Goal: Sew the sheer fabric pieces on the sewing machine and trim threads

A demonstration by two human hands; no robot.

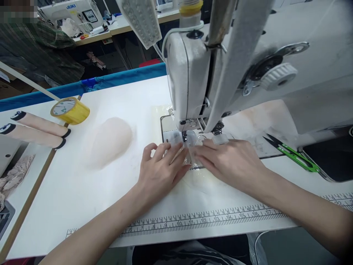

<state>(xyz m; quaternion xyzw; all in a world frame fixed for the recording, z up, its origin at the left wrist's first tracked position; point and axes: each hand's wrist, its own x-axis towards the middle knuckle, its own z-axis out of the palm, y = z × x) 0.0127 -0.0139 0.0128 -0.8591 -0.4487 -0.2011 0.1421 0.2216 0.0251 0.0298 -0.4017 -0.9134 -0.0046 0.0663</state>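
Grip: can't tell on either hand; anything between the fingertips is too small to make out. Left hand [160, 165] palm down, fingers bent, near side of the presser foot [184, 137]; right hand [228, 158] on the other side, fingertips close to the left's. Foot sits under the sewing machine [187, 77] head. Pale pink piece [113, 141] on white table [68, 206], left of left hand. Green snips [296, 156] off to the right.
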